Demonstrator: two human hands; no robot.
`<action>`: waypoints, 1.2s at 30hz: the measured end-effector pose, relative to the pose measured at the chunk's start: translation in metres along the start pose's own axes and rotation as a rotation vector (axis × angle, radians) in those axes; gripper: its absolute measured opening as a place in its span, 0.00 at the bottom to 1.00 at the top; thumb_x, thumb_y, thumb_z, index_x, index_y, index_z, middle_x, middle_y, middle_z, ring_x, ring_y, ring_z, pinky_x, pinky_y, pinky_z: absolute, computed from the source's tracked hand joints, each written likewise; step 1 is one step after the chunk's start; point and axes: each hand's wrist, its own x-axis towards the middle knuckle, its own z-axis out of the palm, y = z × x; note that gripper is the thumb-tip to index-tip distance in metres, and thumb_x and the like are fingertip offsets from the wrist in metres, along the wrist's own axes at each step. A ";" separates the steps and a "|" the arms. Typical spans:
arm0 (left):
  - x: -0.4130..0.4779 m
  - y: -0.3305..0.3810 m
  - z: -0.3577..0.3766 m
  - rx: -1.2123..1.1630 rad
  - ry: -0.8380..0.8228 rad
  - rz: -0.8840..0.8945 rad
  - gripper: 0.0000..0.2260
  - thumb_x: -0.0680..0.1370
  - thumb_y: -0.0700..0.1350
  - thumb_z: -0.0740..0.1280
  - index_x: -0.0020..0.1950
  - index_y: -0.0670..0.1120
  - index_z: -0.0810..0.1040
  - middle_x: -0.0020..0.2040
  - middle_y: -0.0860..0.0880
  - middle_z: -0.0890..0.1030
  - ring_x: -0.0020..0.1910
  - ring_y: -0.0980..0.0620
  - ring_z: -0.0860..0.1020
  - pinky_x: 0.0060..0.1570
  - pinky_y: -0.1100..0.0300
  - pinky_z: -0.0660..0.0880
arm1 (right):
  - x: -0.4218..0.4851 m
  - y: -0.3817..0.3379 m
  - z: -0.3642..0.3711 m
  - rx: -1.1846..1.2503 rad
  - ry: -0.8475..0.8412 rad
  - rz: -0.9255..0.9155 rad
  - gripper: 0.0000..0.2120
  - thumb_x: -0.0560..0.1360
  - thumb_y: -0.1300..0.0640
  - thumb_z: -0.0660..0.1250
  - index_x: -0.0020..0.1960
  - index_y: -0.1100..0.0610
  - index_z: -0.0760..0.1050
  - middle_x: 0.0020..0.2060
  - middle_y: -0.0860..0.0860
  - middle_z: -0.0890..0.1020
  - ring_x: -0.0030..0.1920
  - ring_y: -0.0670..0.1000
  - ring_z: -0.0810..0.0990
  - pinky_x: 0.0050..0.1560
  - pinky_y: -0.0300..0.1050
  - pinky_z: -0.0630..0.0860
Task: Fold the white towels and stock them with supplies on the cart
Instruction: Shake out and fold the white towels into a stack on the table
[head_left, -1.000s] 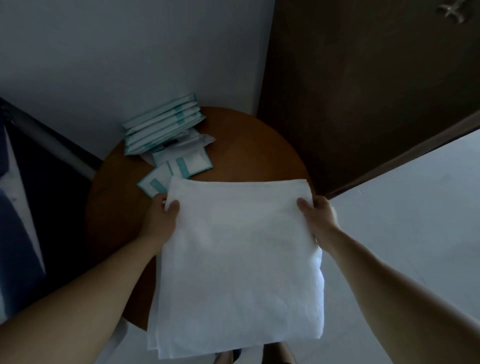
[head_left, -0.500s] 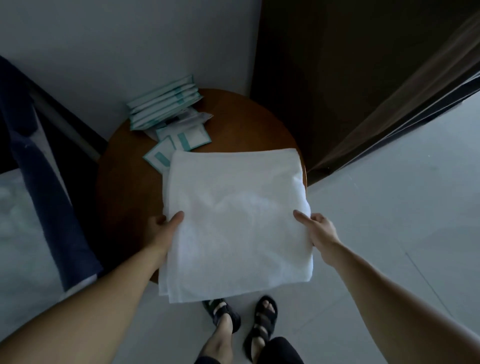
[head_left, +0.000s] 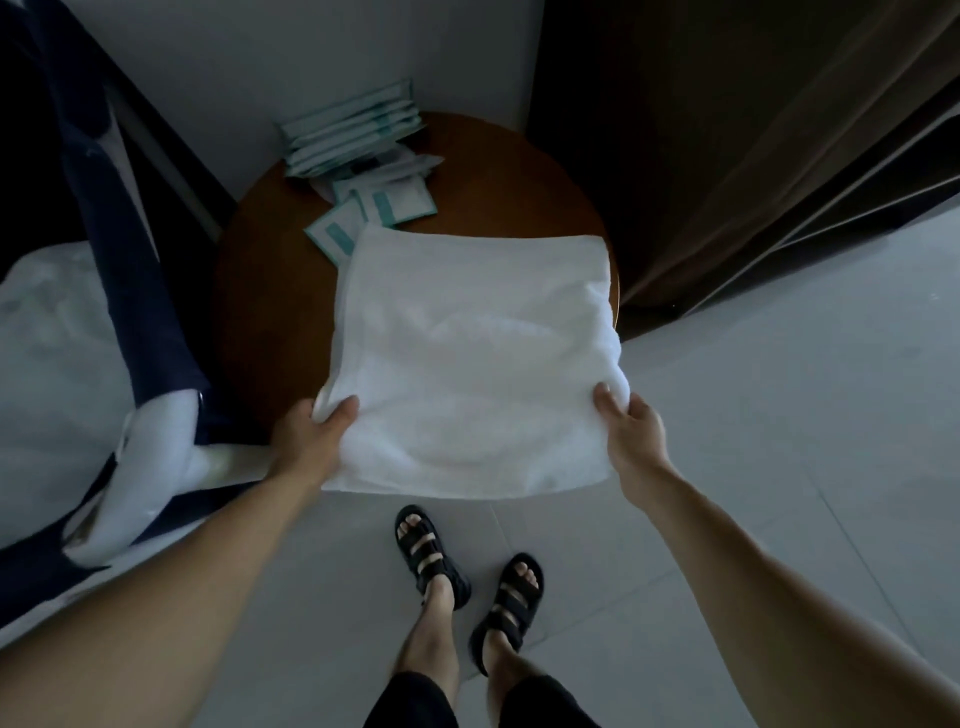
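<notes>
A folded white towel (head_left: 475, 358) lies across the near half of a round brown table (head_left: 270, 291), its near edge hanging past the rim. My left hand (head_left: 311, 441) grips the towel's left near edge, thumb on top. At the right near edge my right hand (head_left: 631, 431) pinches the towel, with cloth bunched over the fingers. Teal-and-white supply packets (head_left: 384, 202) lie loose on the table behind the towel, and a stack of flat teal-edged packs (head_left: 348, 137) leans against the wall.
A bed with white sheets (head_left: 47, 374) and a dark blue runner (head_left: 150, 322) stands at the left. A dark wooden door and frame (head_left: 727, 156) fill the right back. Grey tiled floor (head_left: 779, 467) spreads to the right, and my sandalled feet (head_left: 467, 582) stand below the table.
Both hands slid from the towel's far corners down to its near edge. The towel now lies shorter on the table, and the view has tilted down to show my feet.
</notes>
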 end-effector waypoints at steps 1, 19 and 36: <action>-0.002 -0.001 -0.002 0.016 0.019 0.027 0.16 0.77 0.55 0.71 0.51 0.42 0.79 0.48 0.43 0.81 0.47 0.40 0.80 0.41 0.54 0.73 | -0.001 0.002 -0.001 -0.004 0.017 -0.024 0.14 0.79 0.42 0.65 0.49 0.53 0.77 0.46 0.51 0.83 0.43 0.51 0.83 0.44 0.50 0.81; -0.005 -0.007 0.008 -0.006 -0.122 -0.211 0.32 0.68 0.61 0.77 0.63 0.41 0.75 0.56 0.47 0.80 0.54 0.41 0.80 0.50 0.52 0.77 | 0.000 0.035 -0.008 0.194 -0.320 0.118 0.25 0.68 0.41 0.76 0.61 0.52 0.78 0.52 0.51 0.86 0.51 0.55 0.86 0.51 0.54 0.83; -0.024 0.125 -0.055 -0.649 -0.249 -0.053 0.10 0.73 0.36 0.67 0.51 0.46 0.82 0.41 0.48 0.86 0.35 0.50 0.84 0.30 0.59 0.79 | -0.008 -0.163 -0.011 0.112 -0.357 -0.248 0.20 0.68 0.55 0.78 0.56 0.43 0.78 0.48 0.47 0.85 0.46 0.52 0.86 0.39 0.51 0.83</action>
